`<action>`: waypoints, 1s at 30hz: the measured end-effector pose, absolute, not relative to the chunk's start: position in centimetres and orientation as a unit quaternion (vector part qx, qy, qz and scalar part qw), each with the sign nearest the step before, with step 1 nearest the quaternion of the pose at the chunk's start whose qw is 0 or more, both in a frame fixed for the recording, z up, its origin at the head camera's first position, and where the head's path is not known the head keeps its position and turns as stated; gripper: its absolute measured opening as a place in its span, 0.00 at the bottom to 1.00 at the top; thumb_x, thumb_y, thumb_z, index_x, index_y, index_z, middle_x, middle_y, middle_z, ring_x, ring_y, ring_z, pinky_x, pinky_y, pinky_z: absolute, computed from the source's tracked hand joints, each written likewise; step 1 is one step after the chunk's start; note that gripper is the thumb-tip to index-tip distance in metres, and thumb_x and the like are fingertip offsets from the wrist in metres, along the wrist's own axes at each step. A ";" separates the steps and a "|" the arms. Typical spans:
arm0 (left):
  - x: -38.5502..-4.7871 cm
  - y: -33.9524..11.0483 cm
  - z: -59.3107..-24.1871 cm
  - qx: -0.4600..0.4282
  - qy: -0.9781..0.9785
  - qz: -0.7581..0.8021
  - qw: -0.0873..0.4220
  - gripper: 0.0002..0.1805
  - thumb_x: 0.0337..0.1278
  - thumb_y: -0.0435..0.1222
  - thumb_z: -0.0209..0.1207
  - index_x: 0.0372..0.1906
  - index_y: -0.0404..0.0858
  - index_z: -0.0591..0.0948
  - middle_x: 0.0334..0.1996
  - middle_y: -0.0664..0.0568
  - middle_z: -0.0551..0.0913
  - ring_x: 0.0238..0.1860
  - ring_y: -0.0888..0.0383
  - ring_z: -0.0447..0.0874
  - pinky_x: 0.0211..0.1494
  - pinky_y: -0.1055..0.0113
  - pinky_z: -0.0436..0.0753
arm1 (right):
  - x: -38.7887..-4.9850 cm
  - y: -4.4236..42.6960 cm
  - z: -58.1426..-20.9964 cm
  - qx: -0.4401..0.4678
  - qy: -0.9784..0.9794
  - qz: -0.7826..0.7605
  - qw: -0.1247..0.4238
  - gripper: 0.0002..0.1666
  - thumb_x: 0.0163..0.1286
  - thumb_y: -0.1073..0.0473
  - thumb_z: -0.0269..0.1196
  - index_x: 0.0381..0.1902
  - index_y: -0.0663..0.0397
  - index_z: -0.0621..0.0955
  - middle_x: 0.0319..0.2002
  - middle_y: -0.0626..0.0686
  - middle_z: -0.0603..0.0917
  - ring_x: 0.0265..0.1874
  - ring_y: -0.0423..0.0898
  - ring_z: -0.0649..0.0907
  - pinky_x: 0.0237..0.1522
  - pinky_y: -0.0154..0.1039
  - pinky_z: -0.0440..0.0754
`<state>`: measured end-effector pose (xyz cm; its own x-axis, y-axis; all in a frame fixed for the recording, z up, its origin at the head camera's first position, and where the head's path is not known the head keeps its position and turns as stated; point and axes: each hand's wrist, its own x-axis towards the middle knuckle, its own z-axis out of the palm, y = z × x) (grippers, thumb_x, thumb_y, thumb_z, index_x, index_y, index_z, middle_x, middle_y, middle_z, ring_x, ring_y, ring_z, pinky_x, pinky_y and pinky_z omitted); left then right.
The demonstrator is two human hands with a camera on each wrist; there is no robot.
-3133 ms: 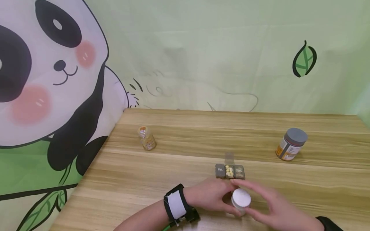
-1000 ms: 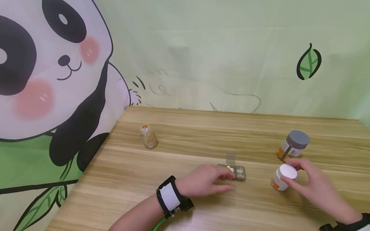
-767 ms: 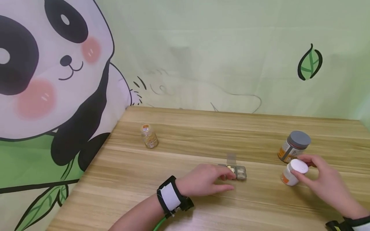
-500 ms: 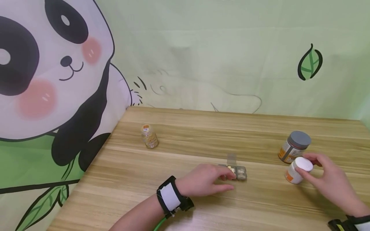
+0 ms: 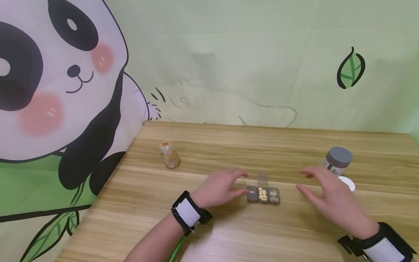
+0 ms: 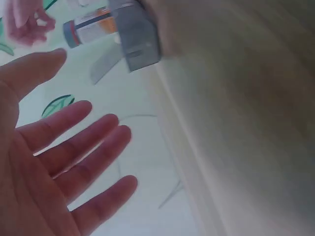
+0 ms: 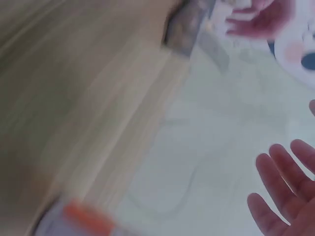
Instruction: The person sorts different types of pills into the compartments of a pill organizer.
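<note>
A grey pill organizer (image 5: 252, 194) lies on the table between both hands; its middle lid (image 5: 262, 179) stands up and pale yellow tablets (image 5: 263, 194) fill that compartment. My left hand (image 5: 216, 188) is just left of the organizer, fingers spread and holding nothing, as the left wrist view confirms. To the right, my right hand (image 5: 335, 198) has its fingers apart and nothing in its grasp. Behind that hand stands a white pill bottle (image 5: 348, 183), mostly hidden in the head view. Its orange label (image 7: 86, 217) shows blurred in the right wrist view.
A jar with a dark grey lid (image 5: 339, 156) stands behind the white bottle. Far left on the wooden table (image 5: 209, 145) is a small clear bottle (image 5: 170, 155) with yellowish contents. A panda-printed cloth (image 5: 209, 72) hangs behind the table's far edge.
My right hand carried the white bottle from beside the organizer to in front of the dark-lidded jar, let go, and moved back leftward. My left hand shifted left, uncovering the organizer.
</note>
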<state>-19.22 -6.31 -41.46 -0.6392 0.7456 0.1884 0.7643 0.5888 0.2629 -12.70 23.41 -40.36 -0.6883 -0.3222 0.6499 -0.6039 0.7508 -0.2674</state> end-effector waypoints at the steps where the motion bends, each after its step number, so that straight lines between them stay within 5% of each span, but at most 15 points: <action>1: -19.3 -6.3 -41.7 -0.423 -0.893 -0.155 0.025 0.28 0.62 0.51 0.61 0.60 0.39 0.75 0.51 0.50 0.82 0.47 0.58 0.82 0.49 0.66 0.79 | -13.1 22.7 -40.5 0.272 -0.890 0.230 0.284 0.25 0.70 0.42 0.60 0.48 0.60 0.78 0.39 0.52 0.80 0.37 0.47 0.80 0.34 0.37 0.77; 6: -19.1 -5.6 -42.7 -0.431 -0.895 -0.112 -0.002 0.33 0.59 0.55 0.62 0.61 0.38 0.73 0.47 0.50 0.84 0.39 0.61 0.82 0.42 0.68 0.80 | -15.0 19.5 -41.4 0.288 -0.913 0.209 0.199 0.23 0.60 0.58 0.70 0.51 0.61 0.78 0.43 0.56 0.81 0.39 0.52 0.83 0.35 0.47 0.82; 14: -18.7 -4.4 -43.1 -0.437 -0.895 -0.086 0.000 0.31 0.59 0.54 0.63 0.59 0.38 0.75 0.43 0.54 0.83 0.36 0.65 0.79 0.37 0.70 0.79 | -17.2 17.3 -42.0 0.262 -0.941 0.195 0.090 0.21 0.67 0.57 0.65 0.55 0.59 0.77 0.44 0.54 0.82 0.39 0.50 0.83 0.34 0.46 0.81; 24: -18.7 -4.2 -43.1 -0.437 -0.897 -0.067 -0.001 0.24 0.60 0.47 0.64 0.57 0.38 0.78 0.39 0.56 0.83 0.33 0.67 0.76 0.35 0.72 0.76 | -18.2 17.1 -42.5 0.261 -0.942 0.193 0.083 0.04 0.67 0.62 0.64 0.40 0.52 0.82 0.30 0.44 0.80 0.25 0.37 0.75 0.24 0.36 0.73; 30: -18.7 -4.2 -43.0 -0.433 -0.899 -0.068 -0.002 0.24 0.60 0.47 0.65 0.56 0.39 0.78 0.39 0.56 0.83 0.31 0.67 0.76 0.34 0.73 0.75 | -17.8 17.2 -42.5 0.283 -0.934 0.191 0.107 0.04 0.65 0.62 0.66 0.39 0.52 0.83 0.31 0.45 0.83 0.28 0.40 0.80 0.28 0.40 0.78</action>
